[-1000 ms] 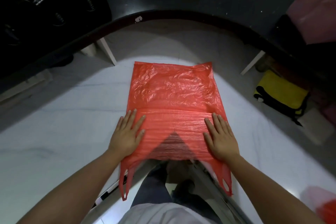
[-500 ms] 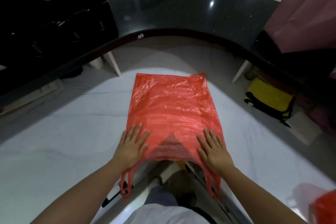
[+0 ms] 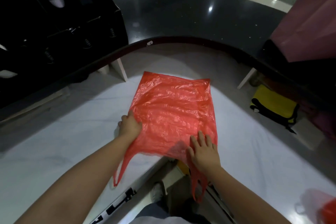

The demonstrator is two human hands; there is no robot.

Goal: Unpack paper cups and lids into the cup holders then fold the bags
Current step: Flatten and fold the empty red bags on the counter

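From the head view, one thin, crinkled red plastic carrier bag [image 3: 172,114] is lying flat on the white marble-look counter [image 3: 63,143], its sealed bottom edge at the far end and its two loop handles at the near end, both hanging over the counter's near edge. The left hand [image 3: 130,125] is sitting at the bag's left edge; its fingers are going under or round the plastic there and are mostly hidden, so I cannot tell for certain how tightly it is gripping, though it seems to be holding that edge. The right hand [image 3: 204,152] is lying flat on the bag's near right corner, fingers straight and slightly spread, pressing the plastic onto the counter.

One curved, glossy black raised counter ledge [image 3: 181,16] is arcing across the far side. One black rack with compartments [image 3: 54,29] is standing at the far left. One yellow cloth with black trim [image 3: 273,105] is lying at the right, well apart from the bag. One more bit of red plastic [image 3: 327,211], blurred, is showing at the near right corner. One large pink-mauve shape [image 3: 309,22] is filling the far right.
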